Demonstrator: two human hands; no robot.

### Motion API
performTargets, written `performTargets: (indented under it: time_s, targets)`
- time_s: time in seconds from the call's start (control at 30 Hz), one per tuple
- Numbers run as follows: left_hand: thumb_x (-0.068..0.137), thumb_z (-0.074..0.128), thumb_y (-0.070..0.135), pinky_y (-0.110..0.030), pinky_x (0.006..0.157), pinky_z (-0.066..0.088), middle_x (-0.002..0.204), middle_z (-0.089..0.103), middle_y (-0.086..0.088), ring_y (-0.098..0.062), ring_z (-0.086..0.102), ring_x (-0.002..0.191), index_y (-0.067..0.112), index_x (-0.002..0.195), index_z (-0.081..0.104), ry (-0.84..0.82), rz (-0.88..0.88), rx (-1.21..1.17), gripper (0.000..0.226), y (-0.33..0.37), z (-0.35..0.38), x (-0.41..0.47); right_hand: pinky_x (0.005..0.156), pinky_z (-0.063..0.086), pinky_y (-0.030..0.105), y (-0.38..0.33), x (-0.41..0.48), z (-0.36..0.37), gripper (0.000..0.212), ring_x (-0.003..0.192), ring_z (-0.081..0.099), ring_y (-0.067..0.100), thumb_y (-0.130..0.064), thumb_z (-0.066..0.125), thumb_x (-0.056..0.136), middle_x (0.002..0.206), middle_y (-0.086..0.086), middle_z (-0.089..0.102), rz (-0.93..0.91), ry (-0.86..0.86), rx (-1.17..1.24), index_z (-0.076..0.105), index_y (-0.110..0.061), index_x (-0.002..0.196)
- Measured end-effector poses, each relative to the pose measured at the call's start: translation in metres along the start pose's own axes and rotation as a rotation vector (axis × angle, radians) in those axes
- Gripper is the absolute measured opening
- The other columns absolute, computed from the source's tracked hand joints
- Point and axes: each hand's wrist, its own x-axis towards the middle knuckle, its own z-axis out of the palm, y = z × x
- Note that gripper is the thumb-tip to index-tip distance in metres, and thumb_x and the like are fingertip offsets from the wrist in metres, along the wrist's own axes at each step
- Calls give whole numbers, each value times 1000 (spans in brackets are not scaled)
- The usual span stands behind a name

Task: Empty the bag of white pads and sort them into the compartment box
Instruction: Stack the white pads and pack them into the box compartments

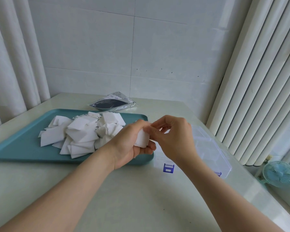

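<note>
A heap of several white square pads (80, 134) lies on a teal tray (23, 149) at the left of the table. My left hand (132, 144) grips a small stack of white pads (141, 139) above the tray's right end. My right hand (172, 136) meets it from the right, its fingertips pinching the stack's top edge. The clear compartment box (211, 148) with blue latches (168, 168) sits to the right, partly hidden by my right hand and forearm. The opened bag (112, 102) lies flat behind the tray.
The pale table (132, 198) ends at a tiled wall behind. Curtains hang at the left, and white vertical ribs stand at the right. A small blue fan (279, 174) sits on the sill at the lower right.
</note>
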Motion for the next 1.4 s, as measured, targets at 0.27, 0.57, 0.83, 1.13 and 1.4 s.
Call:
performTargets:
  time_s: [0.27,0.57,0.83,1.13,1.4]
  targets:
    - [102,31,70,-34,55,53,79,55,-14,-27,60,61,-2,114,65,44,-23,-49,80,0,-2,0,65,45,19,0,0,4,18,70,60,7,-35,79,89,71,-8,71,18,-43,123,72,-24,77]
    - [102,41,63,-28,55,51,76,55,-5,-18,56,62,4,117,66,52,7,-25,66,-1,0,1,86,42,16,-9,-8,6,34,109,59,2,-32,73,88,116,-19,64,-89,-130,-20,66,-35,122]
    - [100,50,7,-27,57,49,77,53,-7,-20,54,62,5,107,66,24,5,-120,17,3,-12,5,117,33,39,-8,-10,-3,81,133,46,-1,-29,80,74,135,-25,58,-129,-312,-148,46,-37,147]
    - [95,43,3,-33,53,47,67,55,-4,-20,50,56,5,101,68,611,323,176,25,-2,-31,16,93,37,35,0,-6,11,19,96,57,18,-34,56,94,87,-14,69,55,-136,-443,75,-31,95]
    - [100,48,6,-39,65,64,87,68,-6,-12,64,69,17,111,74,575,362,257,31,-9,-33,18,91,35,40,0,6,23,31,110,44,32,-25,44,100,121,5,54,182,-333,-670,72,-23,111]
